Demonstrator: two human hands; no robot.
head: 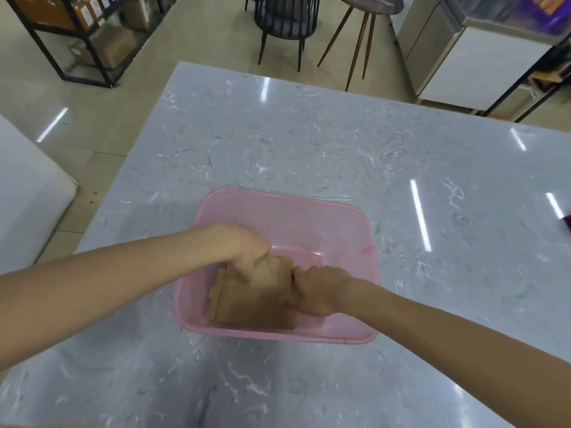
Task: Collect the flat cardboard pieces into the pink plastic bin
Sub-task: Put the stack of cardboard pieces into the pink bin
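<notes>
A translucent pink plastic bin (309, 211) stands on the grey marble table, near its front middle. Inside it lies a stack of flat brown cardboard pieces (253, 304), tilted against the near-left part of the bin. My left hand (244, 248) reaches in from the left, fingers curled down on the stack's top edge. My right hand (315, 291) comes in from the right and grips the stack's right edge. Both hands are inside the bin and hide part of the cardboard.
The marble table (340, 143) spreads wide around the bin. A dark red object (567, 222) pokes in at the right edge. Beyond the table are a black chair (284, 23), a round side table (367, 7), metal shelving (77, 35) and steel cabinets (463, 63).
</notes>
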